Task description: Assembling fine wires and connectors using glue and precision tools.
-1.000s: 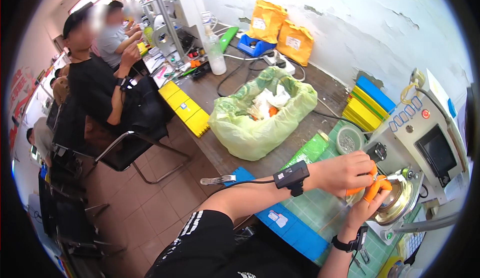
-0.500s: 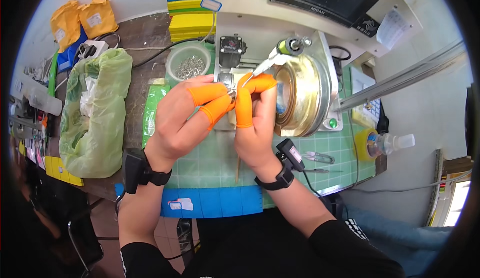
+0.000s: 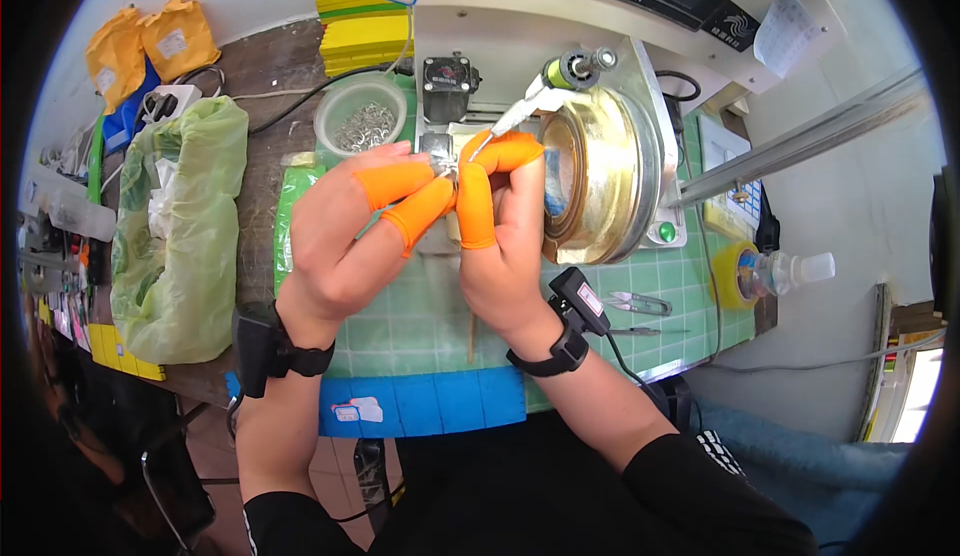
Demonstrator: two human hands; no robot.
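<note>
Orange finger cots cover the thumb and index finger area of both my hands. My left hand (image 3: 345, 231) is closed, pinching a small silvery metal piece (image 3: 445, 166) at its fingertips. Right beside it, my right hand (image 3: 508, 256) is closed too, thumb and forefinger pressed together; whatever lies between them is hidden. A white pen-like nozzle (image 3: 520, 110) with a thin tip points down to the right fingertips. Behind the hands stands a small dark motor block (image 3: 447, 88). A round plastic bowl (image 3: 322, 121) of small silvery metal pieces sits beyond my left hand.
A large gold-coloured wheel (image 3: 615, 181) stands right of my hands. A bin lined with green plastic (image 3: 215, 246) is at the left. Small snips (image 3: 640, 303) lie on the green cutting mat (image 3: 400, 341), a blue strip (image 3: 450, 399) along its front edge. A clear bottle (image 3: 780, 284) stands at the right.
The whole view has shifted slightly, so the bench things sit a little further left. My hands stay together under the nozzle with nearly the same grip.
</note>
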